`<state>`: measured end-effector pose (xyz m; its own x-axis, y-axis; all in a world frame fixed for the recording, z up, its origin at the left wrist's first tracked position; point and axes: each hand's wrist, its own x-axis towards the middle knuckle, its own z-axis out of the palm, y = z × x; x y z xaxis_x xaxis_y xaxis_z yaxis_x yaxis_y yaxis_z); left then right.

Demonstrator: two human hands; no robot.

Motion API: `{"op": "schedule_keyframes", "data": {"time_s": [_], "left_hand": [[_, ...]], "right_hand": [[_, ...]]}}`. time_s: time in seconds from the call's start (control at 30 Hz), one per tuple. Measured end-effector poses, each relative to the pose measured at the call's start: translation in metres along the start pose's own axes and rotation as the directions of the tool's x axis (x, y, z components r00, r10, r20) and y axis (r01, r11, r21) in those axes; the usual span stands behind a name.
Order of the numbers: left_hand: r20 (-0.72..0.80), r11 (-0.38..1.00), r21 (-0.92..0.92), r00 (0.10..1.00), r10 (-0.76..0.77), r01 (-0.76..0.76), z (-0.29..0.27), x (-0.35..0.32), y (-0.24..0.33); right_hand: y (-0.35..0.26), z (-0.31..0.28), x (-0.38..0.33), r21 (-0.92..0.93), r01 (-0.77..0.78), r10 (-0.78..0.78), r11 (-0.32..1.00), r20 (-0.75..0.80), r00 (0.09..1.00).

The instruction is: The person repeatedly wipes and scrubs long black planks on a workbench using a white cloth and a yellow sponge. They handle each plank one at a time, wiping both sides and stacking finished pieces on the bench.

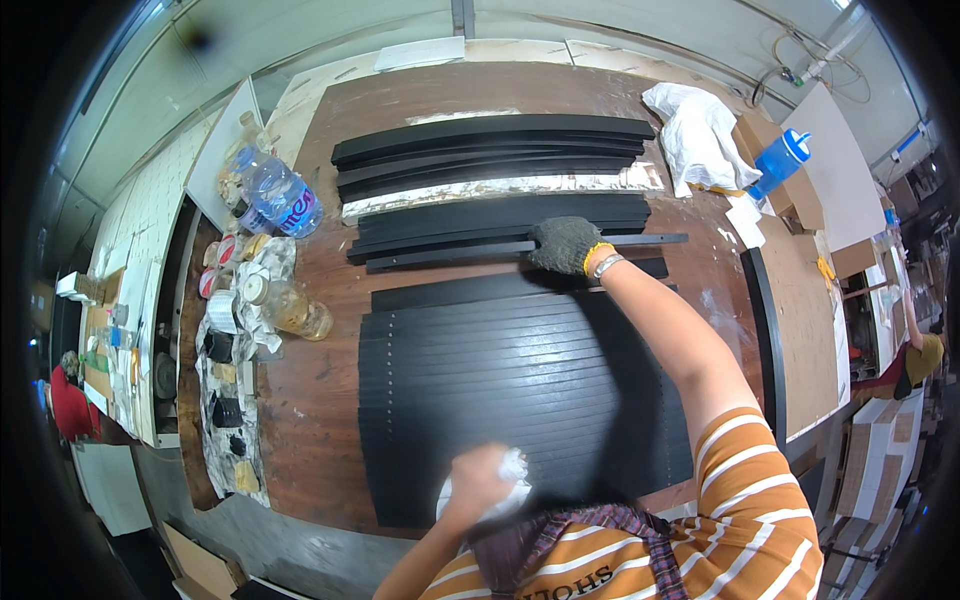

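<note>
Black slats (520, 385) lie side by side in a broad sheet on the brown table (305, 420), right before me, and I'm taking that sheet as the middle of my clock. Down at 7 o'clock, my bare left hand (480, 478) is a blur, fingers clamped on a crumpled white cloth (516, 490) low over the sheet. Up between 12 and 1, my right hand (570, 246), in a dark glove, has its fingers curled around a narrow black slat (450, 256) running crosswise; whether that touches the stack just behind it I cannot tell. That nearer stack (490, 222) sits at 12, and a farther stack (490, 137) lies beyond, 12 again. Over at 10, a clear plastic bottle (280, 195) leans; at 1, a white bag (697, 135) slumps, with a blue cup (780, 165) next to it, nearer 2.
</note>
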<state>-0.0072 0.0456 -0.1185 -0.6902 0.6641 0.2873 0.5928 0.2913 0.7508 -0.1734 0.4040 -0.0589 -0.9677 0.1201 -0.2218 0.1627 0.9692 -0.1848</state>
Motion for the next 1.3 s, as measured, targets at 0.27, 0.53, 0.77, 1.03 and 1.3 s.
{"op": "schedule_keyframes", "data": {"time_s": [0.27,0.53,0.77,1.03,1.3], "left_hand": [[-0.005,0.999,-0.034,1.000,0.020,-0.020,-0.003,0.002,0.002],[0.003,1.000,-0.011,1.000,0.009,-0.009,-0.001,0.000,0.000],[-0.009,1.000,-0.018,1.000,0.024,-0.024,-0.003,0.004,0.003],[-0.019,0.999,-0.042,1.000,-0.009,0.008,0.001,-0.002,-0.002],[-0.023,0.999,-0.032,0.999,0.033,-0.033,-0.002,0.004,0.001]], "right_hand": [[0.002,-0.005,-0.006,0.082,0.060,-0.057,0.995,-0.041,0.998],[-0.009,0.031,0.001,-0.049,0.057,-0.068,0.997,-0.287,0.955],[-0.027,0.044,0.013,-0.128,0.003,-0.048,0.992,-0.347,0.937],[-0.013,0.027,-0.014,0.105,0.070,-0.067,0.992,-0.033,0.997],[0.030,0.040,-0.037,-0.106,0.142,-0.146,0.984,-0.037,0.989]]}}
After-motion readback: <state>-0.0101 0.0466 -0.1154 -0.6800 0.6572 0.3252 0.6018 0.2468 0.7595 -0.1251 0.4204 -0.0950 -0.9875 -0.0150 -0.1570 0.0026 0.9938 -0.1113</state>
